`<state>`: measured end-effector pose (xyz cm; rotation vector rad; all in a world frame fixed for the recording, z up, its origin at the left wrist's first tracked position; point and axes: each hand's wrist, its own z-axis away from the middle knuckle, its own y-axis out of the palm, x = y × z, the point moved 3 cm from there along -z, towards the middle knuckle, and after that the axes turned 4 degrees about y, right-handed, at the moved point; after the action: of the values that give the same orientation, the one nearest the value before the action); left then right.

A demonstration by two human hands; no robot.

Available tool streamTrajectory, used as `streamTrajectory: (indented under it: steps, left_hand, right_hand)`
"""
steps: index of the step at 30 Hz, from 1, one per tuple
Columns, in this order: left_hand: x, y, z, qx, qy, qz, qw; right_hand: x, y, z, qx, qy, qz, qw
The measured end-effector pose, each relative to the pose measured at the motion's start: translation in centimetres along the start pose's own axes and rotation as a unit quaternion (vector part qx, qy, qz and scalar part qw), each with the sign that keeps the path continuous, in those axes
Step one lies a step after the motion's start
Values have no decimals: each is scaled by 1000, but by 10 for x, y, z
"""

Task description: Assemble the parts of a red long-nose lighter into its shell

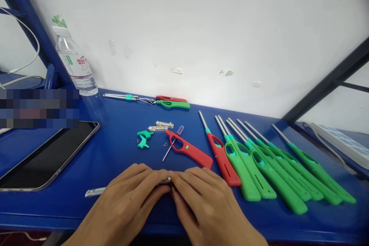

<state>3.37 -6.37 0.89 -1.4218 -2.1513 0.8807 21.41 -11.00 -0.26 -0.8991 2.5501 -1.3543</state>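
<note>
The fingers (152, 178) of the left hand (123, 201), at lower centre in the head view, are curled narrow around a slender silver metal tube (95, 192), whose slotted end juts out toward the lower left; a silver tip shows between the two hands. The right hand (209, 201) is bent in against that tip, its fingertips partly hidden, so I cannot tell whether they grip it or only touch it. Beyond them, mid-frame on the blue desk (121, 152), lie a red plastic handle shell with a finger hole (198, 155), a purple-handled screwdriver (180, 130) crossing it, small teal plastic pieces (143, 140) and two pale, narrow mechanism parts (158, 128). A red long-necked lighter (226, 163) and several green long-necked lighters (284, 190) fan across the right. A black-screened phone (52, 153) lies at left, below a clear plastic water bottle (76, 65) at upper left.
</note>
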Motion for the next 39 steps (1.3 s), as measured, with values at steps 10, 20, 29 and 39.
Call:
streamTrajectory:
  steps: [10, 20, 29, 39]
  left_hand:
    - [7, 4, 1, 4, -87, 54, 995]
    - [16, 7, 15, 42, -115, 96, 988]
    - [16, 4, 13, 35, -135, 92, 986]
    - [17, 4, 10, 31, -141, 161, 976]
  right_hand:
    - [-6, 3, 1, 15, 29, -24, 999]
    - [-7, 5, 6, 33, 55, -10, 998]
    - [-7, 3, 2, 3, 45, -25, 999]
    - [-7, 5, 2, -8, 47, -57, 997]
